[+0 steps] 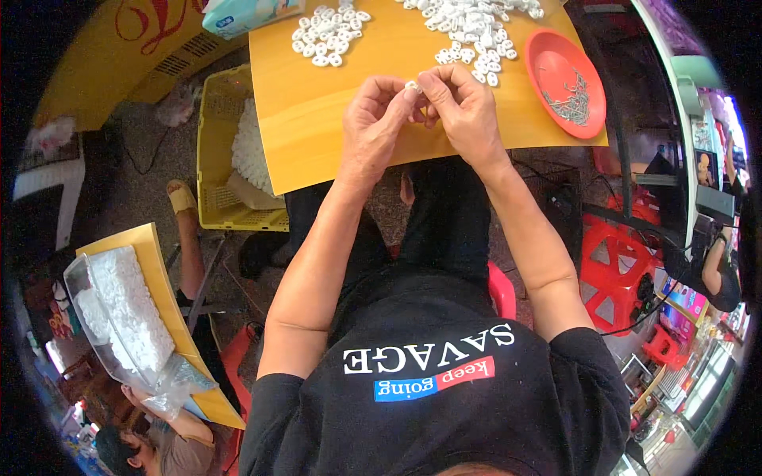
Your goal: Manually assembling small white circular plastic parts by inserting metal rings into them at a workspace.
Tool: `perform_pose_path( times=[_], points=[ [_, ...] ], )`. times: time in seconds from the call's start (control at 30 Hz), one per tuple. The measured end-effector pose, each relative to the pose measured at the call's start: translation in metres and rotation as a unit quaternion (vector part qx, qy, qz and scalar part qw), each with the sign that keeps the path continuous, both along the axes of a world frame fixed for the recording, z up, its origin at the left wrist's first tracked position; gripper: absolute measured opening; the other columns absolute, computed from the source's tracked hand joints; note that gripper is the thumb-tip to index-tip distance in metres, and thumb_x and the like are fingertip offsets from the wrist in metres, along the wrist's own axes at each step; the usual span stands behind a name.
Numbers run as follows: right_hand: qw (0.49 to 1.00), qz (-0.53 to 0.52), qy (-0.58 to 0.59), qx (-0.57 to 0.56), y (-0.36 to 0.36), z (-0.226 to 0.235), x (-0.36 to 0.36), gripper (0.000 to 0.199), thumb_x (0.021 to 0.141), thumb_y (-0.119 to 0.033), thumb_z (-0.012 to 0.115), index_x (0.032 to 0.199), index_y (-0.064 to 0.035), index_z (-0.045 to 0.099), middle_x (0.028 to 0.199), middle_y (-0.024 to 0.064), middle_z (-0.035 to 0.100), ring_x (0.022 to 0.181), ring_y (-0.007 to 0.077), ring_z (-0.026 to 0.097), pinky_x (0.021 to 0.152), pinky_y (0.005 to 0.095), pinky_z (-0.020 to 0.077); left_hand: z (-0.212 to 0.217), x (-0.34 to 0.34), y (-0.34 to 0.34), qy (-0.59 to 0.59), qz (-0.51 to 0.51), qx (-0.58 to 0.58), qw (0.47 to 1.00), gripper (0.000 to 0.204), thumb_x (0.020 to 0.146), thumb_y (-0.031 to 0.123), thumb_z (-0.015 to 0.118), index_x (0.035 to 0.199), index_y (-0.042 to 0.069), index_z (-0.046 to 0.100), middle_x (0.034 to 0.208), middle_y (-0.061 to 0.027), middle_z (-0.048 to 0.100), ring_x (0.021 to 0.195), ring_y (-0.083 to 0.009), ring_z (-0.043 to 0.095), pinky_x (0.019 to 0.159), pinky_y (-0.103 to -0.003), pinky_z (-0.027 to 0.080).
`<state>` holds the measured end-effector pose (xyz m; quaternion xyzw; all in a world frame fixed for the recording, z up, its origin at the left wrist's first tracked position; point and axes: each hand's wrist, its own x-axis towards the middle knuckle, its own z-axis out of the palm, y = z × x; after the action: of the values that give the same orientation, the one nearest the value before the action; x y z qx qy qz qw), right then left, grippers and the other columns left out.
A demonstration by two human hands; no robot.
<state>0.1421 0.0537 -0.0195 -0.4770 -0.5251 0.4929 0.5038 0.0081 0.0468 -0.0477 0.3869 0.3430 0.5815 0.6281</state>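
Note:
Both hands meet above the near part of the yellow-brown table (305, 131). My left hand (375, 119) pinches a small white plastic piece (411, 86) between thumb and fingers. From the other side, my right hand (460, 107) closes thumb and forefinger at the same piece; whether it also holds a pin is hidden. Beyond the hands lies a big pile of white oval plastic pieces with holes (476, 36). A smaller group of like pieces (329, 36) is at the left. A red plate (548, 59) with thin metal pins (578, 103) sits to the right.
A blue soft pack (250, 16) lies at the table's far left. Below on the left stands a yellow crate (210, 174) with white pieces. Another person (151, 444) sits at a side table with a clear bin (99, 317). Red stools (615, 270) are at the right.

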Motion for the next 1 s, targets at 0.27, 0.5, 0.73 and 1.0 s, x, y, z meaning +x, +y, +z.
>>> perform_pose_path(
  times=[0.27, 0.5, 0.73, 1.0],
  points=[
    [0.992, -0.055, -0.060, 0.093, 0.000, -0.008, -0.006, 0.016, 0.092, -0.014, 0.063, 0.085, -0.0001, 0.061, 0.070, 0.0018, 0.062, 0.059, 0.0061, 0.056, 0.053, 0.0209, 0.0467, 0.003, 0.003, -0.001, 0.002, 0.018, 0.005, 1.000, 0.012, 0.093, 0.008, 0.061, 0.096, -0.002, 0.055, 0.083, -0.0056, 0.062, 0.072, -0.0112, 0.060, 0.066, -0.024, 0.051],
    [0.972, 0.013, -0.191, 0.135, 0.008, 0.012, 0.014, 0.013, 0.091, -0.012, 0.064, 0.088, 0.0003, 0.062, 0.073, 0.0026, 0.060, 0.062, 0.0090, 0.056, 0.054, 0.0235, 0.0461, 0.003, 0.000, -0.001, 0.026, -0.002, 0.001, 1.000, 0.012, 0.093, 0.010, 0.061, 0.096, 0.000, 0.056, 0.083, -0.0058, 0.063, 0.073, -0.0104, 0.060, 0.068, -0.023, 0.049],
    [0.930, -0.027, -0.251, 0.268, 0.008, 0.009, 0.007, 0.012, 0.085, -0.007, 0.066, 0.081, 0.0012, 0.059, 0.071, 0.0118, 0.056, 0.064, 0.0254, 0.056, 0.058, 0.0336, 0.0446, 0.000, 0.003, -0.002, 0.030, -0.010, -0.013, 0.999, 0.013, 0.093, 0.011, 0.061, 0.097, 0.000, 0.056, 0.083, -0.0049, 0.063, 0.073, -0.0103, 0.060, 0.068, -0.023, 0.049],
    [0.950, -0.051, -0.207, 0.229, 0.003, 0.006, 0.004, 0.010, 0.085, -0.008, 0.065, 0.084, 0.0000, 0.059, 0.074, 0.0119, 0.058, 0.066, 0.0283, 0.058, 0.059, 0.0353, 0.0468, 0.003, 0.003, -0.003, 0.042, 0.015, -0.001, 0.999, 0.013, 0.093, 0.011, 0.061, 0.097, 0.000, 0.056, 0.083, -0.0045, 0.062, 0.072, -0.0101, 0.059, 0.068, -0.024, 0.050]
  ],
)
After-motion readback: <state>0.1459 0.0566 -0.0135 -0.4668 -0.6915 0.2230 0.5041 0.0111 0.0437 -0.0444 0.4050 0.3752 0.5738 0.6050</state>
